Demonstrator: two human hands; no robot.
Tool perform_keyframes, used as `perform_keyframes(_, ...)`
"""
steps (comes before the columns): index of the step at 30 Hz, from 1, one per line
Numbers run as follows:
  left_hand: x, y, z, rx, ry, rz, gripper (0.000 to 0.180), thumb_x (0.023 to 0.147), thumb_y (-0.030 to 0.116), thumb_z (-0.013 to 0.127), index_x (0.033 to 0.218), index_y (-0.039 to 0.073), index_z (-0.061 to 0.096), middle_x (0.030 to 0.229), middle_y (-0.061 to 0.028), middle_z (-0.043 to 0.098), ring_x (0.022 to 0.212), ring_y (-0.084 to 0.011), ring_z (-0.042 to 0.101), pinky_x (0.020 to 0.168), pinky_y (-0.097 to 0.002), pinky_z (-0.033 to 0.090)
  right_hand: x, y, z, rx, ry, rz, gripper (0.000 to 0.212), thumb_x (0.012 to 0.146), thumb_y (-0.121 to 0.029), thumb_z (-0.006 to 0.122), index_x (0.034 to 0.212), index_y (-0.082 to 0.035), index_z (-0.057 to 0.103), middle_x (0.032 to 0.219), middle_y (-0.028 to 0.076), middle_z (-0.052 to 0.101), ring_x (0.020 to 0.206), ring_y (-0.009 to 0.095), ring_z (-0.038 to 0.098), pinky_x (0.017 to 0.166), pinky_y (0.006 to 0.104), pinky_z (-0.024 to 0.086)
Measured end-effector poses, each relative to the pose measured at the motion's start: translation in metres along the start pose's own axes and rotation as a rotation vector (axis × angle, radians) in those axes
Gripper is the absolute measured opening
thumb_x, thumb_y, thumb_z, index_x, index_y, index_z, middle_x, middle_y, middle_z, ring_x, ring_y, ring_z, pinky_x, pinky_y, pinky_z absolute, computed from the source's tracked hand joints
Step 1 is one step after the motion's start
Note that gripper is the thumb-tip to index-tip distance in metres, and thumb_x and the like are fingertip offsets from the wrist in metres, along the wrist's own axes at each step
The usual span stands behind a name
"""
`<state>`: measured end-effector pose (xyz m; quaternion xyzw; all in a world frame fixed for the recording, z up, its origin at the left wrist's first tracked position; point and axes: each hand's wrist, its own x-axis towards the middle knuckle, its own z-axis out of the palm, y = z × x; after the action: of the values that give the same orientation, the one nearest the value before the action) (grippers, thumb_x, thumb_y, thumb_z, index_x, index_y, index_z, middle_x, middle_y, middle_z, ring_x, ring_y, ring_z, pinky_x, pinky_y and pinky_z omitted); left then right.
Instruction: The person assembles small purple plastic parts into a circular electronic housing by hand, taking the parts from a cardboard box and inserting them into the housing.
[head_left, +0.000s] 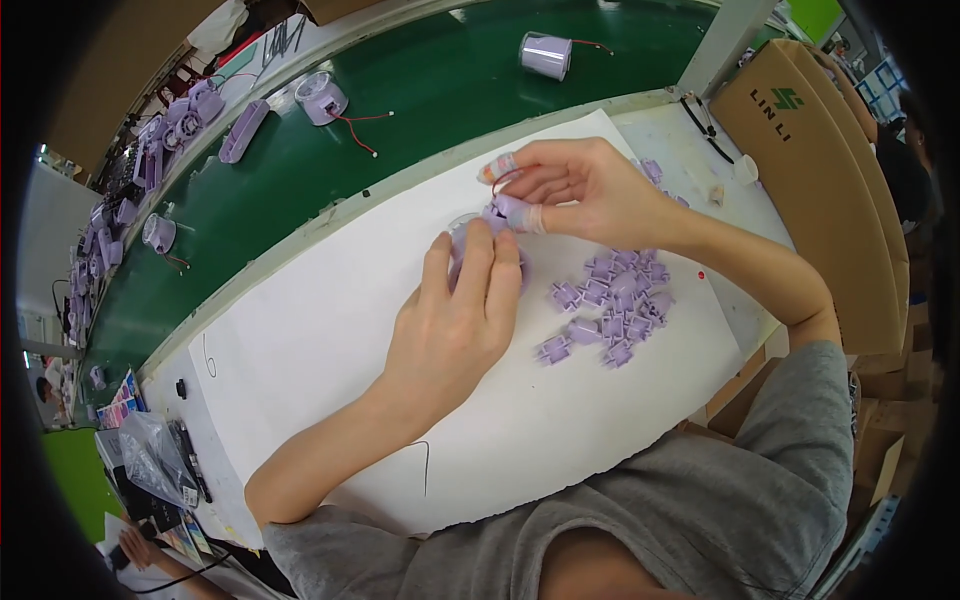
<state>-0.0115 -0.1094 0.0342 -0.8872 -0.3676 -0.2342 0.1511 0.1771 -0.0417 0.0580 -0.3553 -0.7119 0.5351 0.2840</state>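
My left hand [450,330] is closed around a round lilac plastic housing [525,270], mostly hidden by my fingers, with a clear rim at its far side. Against that housing, a small lilac part [495,212] touches the taped thumb of my right hand [590,195]. A thin red wire [497,183] loops up from the part toward my taped index finger, and the right fingers curl around it. Exactly where they pinch it is hard to see. Just right of my left hand, a pile of small lilac clip-like plastic pieces [620,295] lies on white paper [330,330].
Beyond the paper runs a green conveyor belt [430,100] carrying lilac housings with red wires [545,57]. More lilac parts [150,150] crowd the far left. A cardboard box [820,200] stands at the right. A clear plastic bag [155,455] and pens lie at the left edge.
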Motion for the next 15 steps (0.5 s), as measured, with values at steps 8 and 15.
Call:
perform_keyframes(8,0.008,0.003,-0.003,0.049,-0.052,0.091,0.035,0.067,0.001,0.06,0.101,-0.006,0.053,0.104,-0.0187,0.051,0.085,-0.0308,0.054,0.054,-0.0251,0.054,0.003,0.001,-0.012,-0.004,-0.034,0.006,0.03,0.075,0.0,0.06,0.104,0.005,0.059,0.09,0.012,0.064,0.083,0.013,0.061,0.076,0.0233,0.048)
perform_keyframes(15,0.005,-0.003,-0.012,-0.163,-0.143,-0.168,0.046,0.067,-0.001,0.055,0.112,-0.008,0.046,0.099,-0.0176,0.047,0.085,-0.0288,0.049,0.054,-0.0268,0.052,0.019,-0.01,0.001,-0.062,-0.159,0.035,0.025,0.075,-0.003,0.06,0.099,0.007,0.06,0.083,0.009,0.064,0.074,0.01,0.06,0.069,0.0228,0.048)
